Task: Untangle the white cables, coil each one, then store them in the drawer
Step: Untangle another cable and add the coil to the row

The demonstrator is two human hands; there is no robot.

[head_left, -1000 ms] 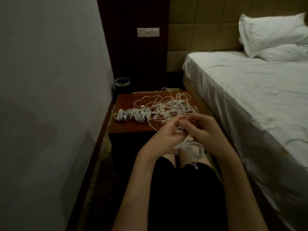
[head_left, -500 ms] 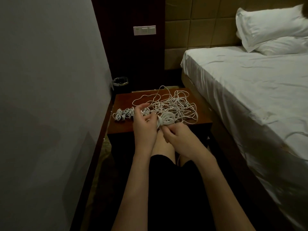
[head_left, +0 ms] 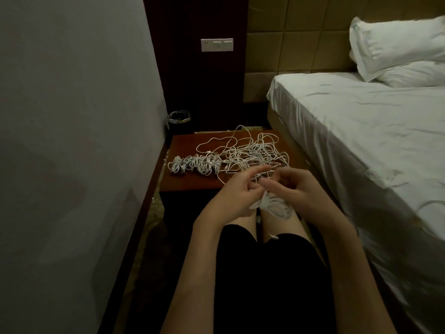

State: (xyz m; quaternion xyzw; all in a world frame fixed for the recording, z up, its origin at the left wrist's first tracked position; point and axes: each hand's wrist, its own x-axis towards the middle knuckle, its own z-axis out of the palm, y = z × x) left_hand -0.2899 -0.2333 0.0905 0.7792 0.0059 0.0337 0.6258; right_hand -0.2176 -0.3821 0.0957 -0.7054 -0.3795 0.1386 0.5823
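Holding one coiled cable (head_left: 273, 205) over the knees, the left hand (head_left: 234, 197) and the right hand (head_left: 295, 189) sit close together with fingers curled on it. Its loops hang down toward the lap. Behind the hands, a wooden table (head_left: 190, 180) holds one messy pile of cables (head_left: 250, 150). A row of small finished coils (head_left: 193, 165) runs left to right; I cannot count them. A bed (head_left: 361, 131) with two pillows (head_left: 399, 51) stands on the right, a gray wall (head_left: 72, 116) on the left.
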